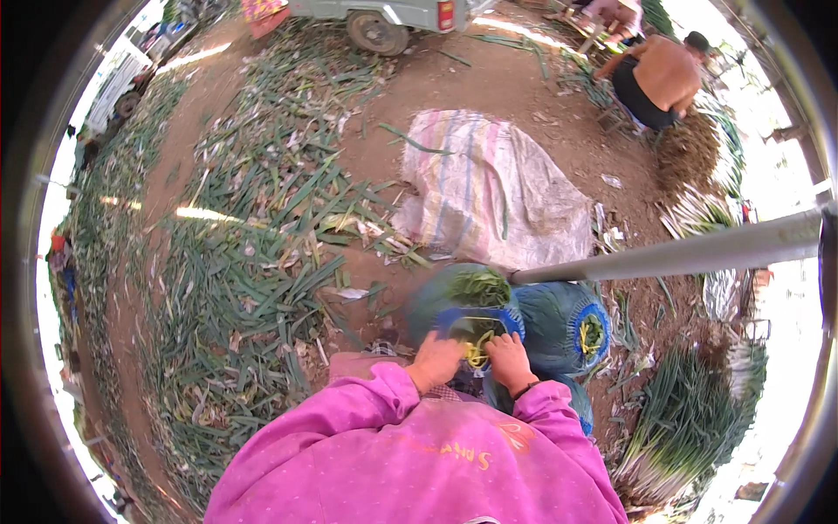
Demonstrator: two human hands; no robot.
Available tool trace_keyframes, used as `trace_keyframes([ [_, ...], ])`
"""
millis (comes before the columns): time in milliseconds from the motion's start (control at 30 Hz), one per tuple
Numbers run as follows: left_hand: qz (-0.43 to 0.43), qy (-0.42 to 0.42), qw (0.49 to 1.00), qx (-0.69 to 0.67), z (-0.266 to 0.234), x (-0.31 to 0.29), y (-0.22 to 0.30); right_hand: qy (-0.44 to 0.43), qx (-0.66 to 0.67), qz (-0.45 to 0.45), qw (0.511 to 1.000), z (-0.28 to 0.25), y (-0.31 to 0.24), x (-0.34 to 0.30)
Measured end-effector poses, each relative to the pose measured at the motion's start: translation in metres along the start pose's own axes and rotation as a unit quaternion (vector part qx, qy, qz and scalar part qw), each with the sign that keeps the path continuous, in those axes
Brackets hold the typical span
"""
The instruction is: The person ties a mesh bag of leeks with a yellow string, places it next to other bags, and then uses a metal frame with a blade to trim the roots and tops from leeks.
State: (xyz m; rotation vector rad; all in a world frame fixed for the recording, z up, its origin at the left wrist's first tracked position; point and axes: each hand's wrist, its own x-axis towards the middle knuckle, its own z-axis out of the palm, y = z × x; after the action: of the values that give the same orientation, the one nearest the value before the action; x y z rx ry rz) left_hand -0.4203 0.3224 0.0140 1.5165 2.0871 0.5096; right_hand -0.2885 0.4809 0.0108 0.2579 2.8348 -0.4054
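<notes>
Working close together at the mouth of a green mesh sack [428, 295], the person's left hand [439, 360] and right hand [509, 360] stand on either side of a yellow strip [476, 354]. The fingers of both look curled in toward it, but blur hides their tips, so whether either one pinches the strip, or how firmly, cannot be told. The sack lies just in front of the person's body, its blue edging toward the hands, with green leaves [478, 288] showing through it.

If the strip is slack or held on one side only, it could slip and let the mouth gape; leaves crowding the opening could push it wider or get caught in a knot. A hard pull might also tear the mesh, should it be thin.

Just to the right lies a second sack [550, 323] with a blue drawn rim; these round, full shapes could roll if one is nudged. A grey pole [672, 253] slants away to the right and could hinder the right elbow if that arm swings wide. Beyond the sacks lies a striped woven sheet [489, 192], with loose leaf scraps [236, 323] to the left that might snag underfoot.
</notes>
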Motion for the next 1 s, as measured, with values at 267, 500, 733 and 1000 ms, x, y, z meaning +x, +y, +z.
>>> trace_keyframes([
  [267, 0.165, -0.024, 0.986, -0.002, -0.001, -0.031, -0.019, 0.038, 0.047, 0.111, 0.992, 0.006, -0.041, -0.014],
  [500, 0.034, -0.151, 0.984, -0.09, -0.028, -0.114, -0.134, -0.063, 0.042, 0.27, 0.96, 0.001, -0.1, -0.014],
  [733, -0.191, -0.202, 0.954, -0.113, -0.029, -0.218, -0.26, -0.102, 0.029, 0.389, 0.915, 0.0, -0.127, 0.016],
  [1000, -0.336, -0.207, 0.906, -0.155, -0.024, -0.294, -0.322, -0.092, -0.013, 0.42, 0.903, -0.008, -0.148, 0.032],
])
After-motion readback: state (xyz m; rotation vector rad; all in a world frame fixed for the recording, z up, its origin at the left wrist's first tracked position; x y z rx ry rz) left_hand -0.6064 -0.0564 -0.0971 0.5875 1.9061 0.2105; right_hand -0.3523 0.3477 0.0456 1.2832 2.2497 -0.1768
